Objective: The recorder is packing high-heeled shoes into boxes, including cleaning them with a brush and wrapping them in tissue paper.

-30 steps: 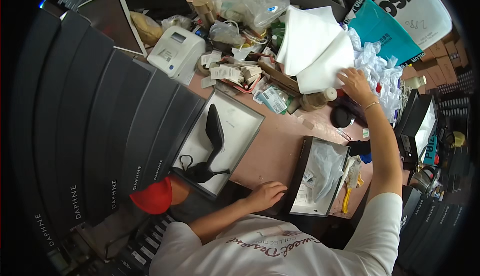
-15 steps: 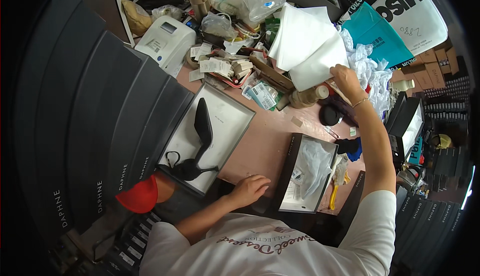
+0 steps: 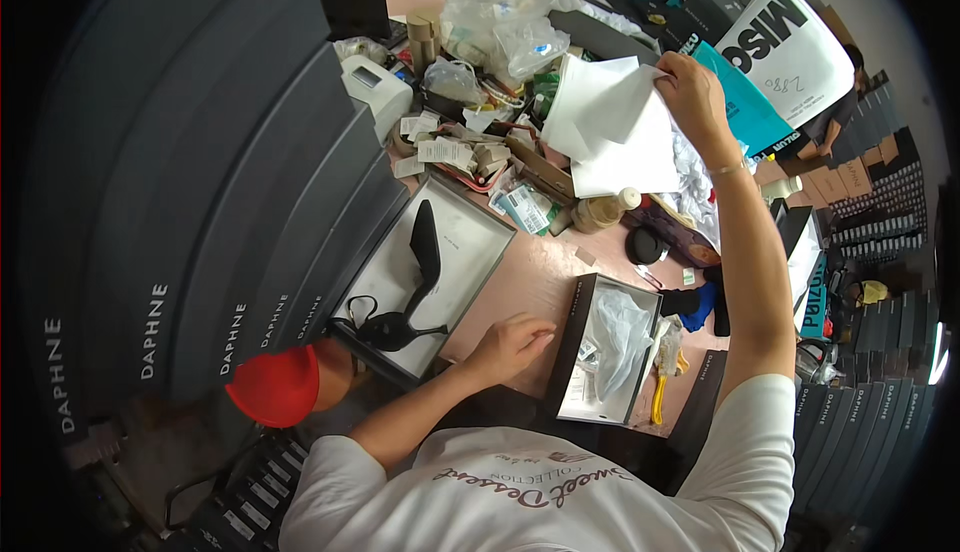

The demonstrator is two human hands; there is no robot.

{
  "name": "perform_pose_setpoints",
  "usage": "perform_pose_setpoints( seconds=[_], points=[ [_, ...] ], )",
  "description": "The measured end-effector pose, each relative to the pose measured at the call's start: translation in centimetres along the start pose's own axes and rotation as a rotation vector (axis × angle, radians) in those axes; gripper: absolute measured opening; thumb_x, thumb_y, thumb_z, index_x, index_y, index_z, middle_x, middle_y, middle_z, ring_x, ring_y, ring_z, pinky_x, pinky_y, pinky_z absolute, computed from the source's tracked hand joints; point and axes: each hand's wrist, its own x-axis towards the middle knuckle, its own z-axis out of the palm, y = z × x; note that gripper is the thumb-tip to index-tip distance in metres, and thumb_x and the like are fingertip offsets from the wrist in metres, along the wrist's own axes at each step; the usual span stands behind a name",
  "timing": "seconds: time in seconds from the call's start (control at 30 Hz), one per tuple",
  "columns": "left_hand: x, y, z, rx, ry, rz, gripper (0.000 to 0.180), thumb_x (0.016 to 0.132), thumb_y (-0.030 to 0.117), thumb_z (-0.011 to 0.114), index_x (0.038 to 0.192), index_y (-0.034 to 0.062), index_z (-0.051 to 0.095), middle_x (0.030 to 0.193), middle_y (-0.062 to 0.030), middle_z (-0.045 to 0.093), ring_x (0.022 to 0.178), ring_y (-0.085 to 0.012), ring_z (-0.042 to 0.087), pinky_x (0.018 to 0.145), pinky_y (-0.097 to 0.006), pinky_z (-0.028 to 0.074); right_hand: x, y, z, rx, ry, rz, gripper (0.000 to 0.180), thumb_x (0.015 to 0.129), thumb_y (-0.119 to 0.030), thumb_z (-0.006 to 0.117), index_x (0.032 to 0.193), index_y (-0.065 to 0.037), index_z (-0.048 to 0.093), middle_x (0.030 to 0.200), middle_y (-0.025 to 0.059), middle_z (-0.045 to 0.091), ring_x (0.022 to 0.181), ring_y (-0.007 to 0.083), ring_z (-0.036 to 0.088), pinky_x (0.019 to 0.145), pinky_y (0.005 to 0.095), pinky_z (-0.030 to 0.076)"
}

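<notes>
At the back of the table, my right hand point(image 3: 692, 97) pinches the corner of a white paper sheet point(image 3: 632, 104), which curls up from the stack of white sheets point(image 3: 612, 162) beneath. My left hand point(image 3: 512, 348) rests near the table's front edge with its fingers loosely stretched, holding nothing. Left of it, a shallow grey-rimmed box part with a white inside point(image 3: 468, 252) holds a pair of black heeled shoes point(image 3: 426, 252), one pointing away and the other lying nearer, with a thin strap. To its right, a black shoe box point(image 3: 572, 352) contains crumpled translucent wrapping point(image 3: 618, 330).
Dark shoe boxes point(image 3: 240, 202) are stacked high on the left, beside a red rounded object point(image 3: 275, 387). A label printer point(image 3: 378, 92), tags point(image 3: 447, 152) and plastic bags point(image 3: 505, 12) crowd the back. A yellow-handled tool point(image 3: 658, 397) lies right of the black box.
My right hand has moved up and away, lifting the sheet's corner from the stack. My left hand has shifted slightly to the right. The whole view has turned a little.
</notes>
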Motion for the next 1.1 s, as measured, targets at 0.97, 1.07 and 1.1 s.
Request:
perform_pose_setpoints(
  seconds=[0.97, 1.07, 1.1],
  points=[
    [-20.4, 1.2, -2.7, 0.199, 0.285, -0.235, 0.056, 0.068, -0.005, 0.064, 0.122, 0.0049, 0.053, 0.107, -0.0164, 0.059, 0.100, -0.0334, 0.060, 0.086, -0.037, 0.049, -26.3, -29.8, -0.2, 0.933, -1.327, -0.086, 0.037, 0.084, -0.032, 0.066, 0.074, 0.004, 0.058, 0.070, 0.0224, 0.058, 0.066, 0.0354, 0.059, 0.062, 0.0410, 0.046],
    [-21.9, 0.7, -2.8, 0.069, 0.347, -0.329, 0.051, 0.069, -0.007, 0.062, 0.118, 0.0039, 0.056, 0.105, -0.0164, 0.062, 0.098, -0.0341, 0.061, 0.085, -0.036, 0.050, -21.3, -29.8, 1.1, 1.000, -0.916, 0.096, 0.033, 0.080, -0.029, 0.072, 0.093, 0.000, 0.067, 0.075, 0.0139, 0.062, 0.061, 0.0243, 0.059, 0.061, 0.0319, 0.049],
    [-22.3, 0.8, -2.9, 0.028, 0.331, -0.330, 0.052, 0.068, -0.008, 0.062, 0.119, 0.0038, 0.056, 0.105, -0.0165, 0.062, 0.098, -0.0346, 0.061, 0.084, -0.037, 0.050, -19.8, -30.4, 2.1, 0.896, -0.812, 0.089, 0.037, 0.078, -0.029, 0.073, 0.099, 0.000, 0.065, 0.083, 0.0150, 0.064, 0.066, 0.0256, 0.063, 0.061, 0.0329, 0.050]
  ],
)
